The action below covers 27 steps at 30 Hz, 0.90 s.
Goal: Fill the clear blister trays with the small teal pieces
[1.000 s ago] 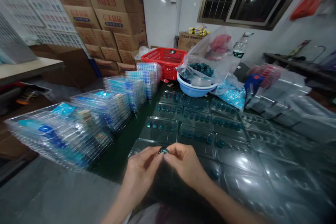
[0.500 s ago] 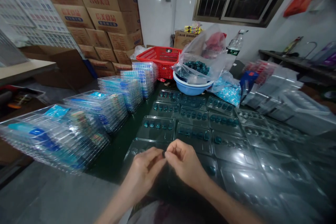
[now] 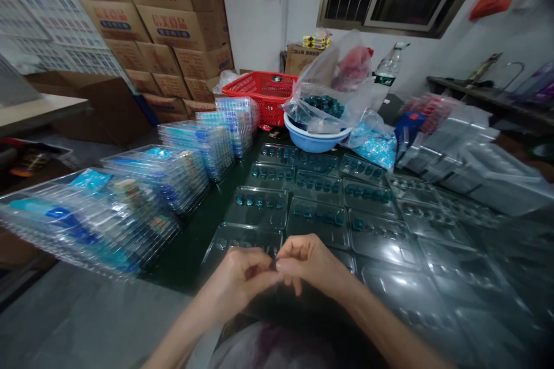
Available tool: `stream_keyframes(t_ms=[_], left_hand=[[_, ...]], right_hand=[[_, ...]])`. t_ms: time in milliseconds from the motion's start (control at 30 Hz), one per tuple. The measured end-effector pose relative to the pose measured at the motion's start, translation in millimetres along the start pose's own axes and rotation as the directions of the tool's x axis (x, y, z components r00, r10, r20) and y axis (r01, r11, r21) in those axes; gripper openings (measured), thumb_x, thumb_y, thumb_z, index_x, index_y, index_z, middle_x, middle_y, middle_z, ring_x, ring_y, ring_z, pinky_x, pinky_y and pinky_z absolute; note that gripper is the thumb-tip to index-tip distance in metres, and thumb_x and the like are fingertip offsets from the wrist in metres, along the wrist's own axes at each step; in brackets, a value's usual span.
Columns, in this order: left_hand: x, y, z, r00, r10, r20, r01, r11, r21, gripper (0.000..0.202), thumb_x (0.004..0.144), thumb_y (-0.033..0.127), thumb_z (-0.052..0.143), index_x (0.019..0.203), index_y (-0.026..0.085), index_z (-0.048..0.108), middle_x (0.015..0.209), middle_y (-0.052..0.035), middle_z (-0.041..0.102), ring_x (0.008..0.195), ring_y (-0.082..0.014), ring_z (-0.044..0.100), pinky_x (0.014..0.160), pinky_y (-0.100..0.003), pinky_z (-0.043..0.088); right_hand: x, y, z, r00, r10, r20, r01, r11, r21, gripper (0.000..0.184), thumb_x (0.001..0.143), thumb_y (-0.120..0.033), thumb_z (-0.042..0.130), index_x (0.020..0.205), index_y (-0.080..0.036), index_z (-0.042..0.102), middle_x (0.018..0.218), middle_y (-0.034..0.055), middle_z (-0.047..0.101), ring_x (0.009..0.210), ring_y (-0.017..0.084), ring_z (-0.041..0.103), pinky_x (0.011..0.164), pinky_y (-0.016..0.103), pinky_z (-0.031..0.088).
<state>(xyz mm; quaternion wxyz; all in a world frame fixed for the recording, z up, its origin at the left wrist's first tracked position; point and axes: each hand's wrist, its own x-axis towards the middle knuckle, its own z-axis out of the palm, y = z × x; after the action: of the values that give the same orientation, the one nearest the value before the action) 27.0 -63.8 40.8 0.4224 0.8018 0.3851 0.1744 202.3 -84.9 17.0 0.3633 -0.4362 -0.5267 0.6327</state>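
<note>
My left hand [image 3: 242,274] and my right hand [image 3: 309,262] meet fingertip to fingertip above the near edge of the dark green table. Both are closed in a pinch. A small dark piece [image 3: 273,264] shows between the fingertips, too small and blurred to name. Just beyond the hands lies a clear plastic tray [image 3: 249,234], partly covered by them. More clear trays stand in rows behind it, and one tray [image 3: 262,216] has a line of teal, glossy pieces [image 3: 259,202] in its small hollows.
Stacks of filled clear trays [image 3: 86,225] line the left side. At the back are a red basket [image 3: 246,87], a light blue basin [image 3: 315,141] with a bag of teal pieces [image 3: 324,105], and a bag of light blue packets [image 3: 375,147]. Stacked clear containers [image 3: 489,167] stand at right.
My hands have shifted slightly right and come closer together, fingertips still pinched. The small dark piece now shows between them. The view has tilted slightly downward.
</note>
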Motion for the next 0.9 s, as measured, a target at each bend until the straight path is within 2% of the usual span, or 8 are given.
stream_keyframes(t_ms=[100, 200, 267, 400, 500, 633, 767, 900], left_hand=[[-1, -1, 1.6, 1.000, -0.025, 0.003, 0.025, 1.000, -0.003, 0.033, 0.081, 0.037, 0.045, 0.064, 0.014, 0.062, 0.059, 0.0005, 0.050, 0.052, -0.0097, 0.042, 0.047, -0.021, 0.029], [-1, -2, 5.8, 0.999, -0.037, -0.038, 0.038, 0.998, 0.040, 0.034, 0.082, 0.034, 0.042, 0.060, 0.014, 0.057, 0.058, 0.0014, 0.048, 0.052, -0.0094, 0.041, 0.047, -0.021, 0.029], [-1, -2, 7.9, 0.999, -0.036, -0.039, 0.037, 0.999, 0.036, 0.033, 0.083, 0.032, 0.041, 0.059, 0.014, 0.055, 0.058, 0.0021, 0.047, 0.052, -0.0093, 0.041, 0.048, -0.021, 0.030], [-2, -1, 7.8, 0.998, -0.054, 0.019, 0.055, 0.998, -0.042, 0.032, 0.083, 0.031, 0.040, 0.060, 0.015, 0.054, 0.058, 0.0032, 0.045, 0.052, -0.0091, 0.042, 0.046, -0.020, 0.030], [-3, 1, 8.2, 0.998, -0.044, 0.035, 0.045, 0.998, -0.042, 0.032, 0.084, 0.031, 0.038, 0.060, 0.015, 0.053, 0.059, 0.0030, 0.044, 0.053, -0.0094, 0.042, 0.047, -0.021, 0.030], [-5, 7, 15.5, 1.000, 0.022, -0.011, -0.021, 1.000, 0.020, 0.024, 0.084, 0.021, 0.036, 0.067, 0.015, 0.053, 0.064, 0.0007, 0.049, 0.058, -0.0111, 0.046, 0.054, -0.023, 0.034], [-2, 10, 26.8, 0.994, 0.041, -0.102, -0.034, 0.997, 0.072, 0.015, 0.077, 0.010, 0.038, 0.071, 0.016, 0.051, 0.068, -0.0008, 0.053, 0.060, -0.0123, 0.047, 0.055, -0.024, 0.034], [5, 7, 32.8, 0.993, 0.032, -0.118, -0.029, 0.999, 0.019, 0.016, 0.072, 0.005, 0.039, 0.066, 0.016, 0.049, 0.064, 0.0010, 0.050, 0.057, -0.0106, 0.046, 0.052, -0.022, 0.032]], right_hand=[[-3, 2, 4, 0.996, -0.045, -0.078, 0.038, 0.996, -0.086, 0.015, 0.075, -0.027, 0.054, 0.070, -0.014, 0.059, 0.055, -0.0028, 0.056, 0.041, 0.006, 0.047, 0.038, 0.016, 0.036], [-7, 5, 10, 0.958, -0.173, -0.229, 0.108, 0.956, -0.271, 0.016, 0.077, -0.022, 0.051, 0.064, -0.016, 0.058, 0.054, -0.0032, 0.053, 0.049, 0.008, 0.047, 0.045, 0.017, 0.035], [-9, 7, 13, 0.935, -0.236, -0.264, 0.134, 0.926, -0.352, 0.017, 0.077, -0.019, 0.049, 0.062, -0.016, 0.057, 0.055, -0.0030, 0.053, 0.053, 0.009, 0.048, 0.050, 0.019, 0.035], [-14, 9, 15, 0.931, -0.243, -0.273, 0.136, 0.923, -0.360, 0.016, 0.078, -0.018, 0.047, 0.064, -0.016, 0.054, 0.056, -0.0034, 0.051, 0.053, 0.009, 0.046, 0.050, 0.019, 0.034], [-16, 8, 16, 0.932, -0.247, -0.264, 0.133, 0.913, -0.386, 0.016, 0.080, -0.019, 0.045, 0.065, -0.017, 0.052, 0.056, -0.0037, 0.049, 0.053, 0.009, 0.044, 0.050, 0.019, 0.032], [-19, 6, 18, 0.927, -0.298, -0.230, 0.141, 0.841, -0.523, 0.015, 0.081, -0.018, 0.043, 0.067, -0.017, 0.049, 0.058, -0.0035, 0.049, 0.055, 0.009, 0.045, 0.052, 0.020, 0.031], [-17, 10, 18, 0.925, -0.329, -0.191, 0.139, 0.761, -0.634, 0.015, 0.082, -0.015, 0.040, 0.068, -0.018, 0.045, 0.062, -0.0019, 0.052, 0.058, 0.010, 0.047, 0.055, 0.021, 0.031], [-18, 14, 15, 0.933, -0.309, -0.182, 0.103, 0.716, -0.690, 0.015, 0.083, -0.015, 0.039, 0.069, -0.018, 0.043, 0.064, -0.0016, 0.053, 0.059, 0.010, 0.048, 0.055, 0.021, 0.030]])
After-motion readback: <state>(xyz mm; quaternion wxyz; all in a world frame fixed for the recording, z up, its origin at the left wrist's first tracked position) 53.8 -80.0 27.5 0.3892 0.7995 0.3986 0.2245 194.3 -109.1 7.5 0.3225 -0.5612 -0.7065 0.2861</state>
